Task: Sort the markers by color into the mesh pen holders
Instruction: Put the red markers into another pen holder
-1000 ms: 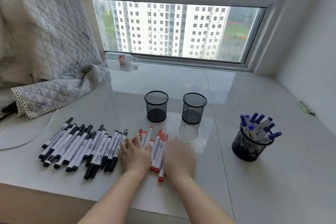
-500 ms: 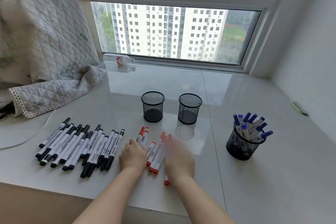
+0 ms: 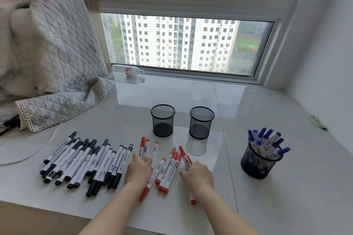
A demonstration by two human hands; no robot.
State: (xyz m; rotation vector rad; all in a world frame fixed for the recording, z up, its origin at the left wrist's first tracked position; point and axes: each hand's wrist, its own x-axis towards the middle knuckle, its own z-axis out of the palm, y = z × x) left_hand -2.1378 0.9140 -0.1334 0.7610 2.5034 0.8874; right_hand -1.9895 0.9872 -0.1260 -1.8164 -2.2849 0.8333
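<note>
While the glossy white bench (image 3: 267, 206) fills the lower frame, you have one colour done: the black mesh holder (image 3: 257, 164) at right holds the blue-capped markers (image 3: 264, 142). Two empty black mesh holders (image 3: 163, 120) wait at centre. Black-capped markers (image 3: 84, 160) lie untouched at lower left. Red-capped markers (image 3: 168, 170) sit loose between your hands. Your left hand (image 3: 139, 170) rests curled over some; your right hand (image 3: 197, 174) pinches one.

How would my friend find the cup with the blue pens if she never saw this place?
Start at the big window and look down at the white ledge. Three black mesh cups stand there; hers is the cup far right, alone. It is the only one filled, with blue markers; the other two are empty.
</note>
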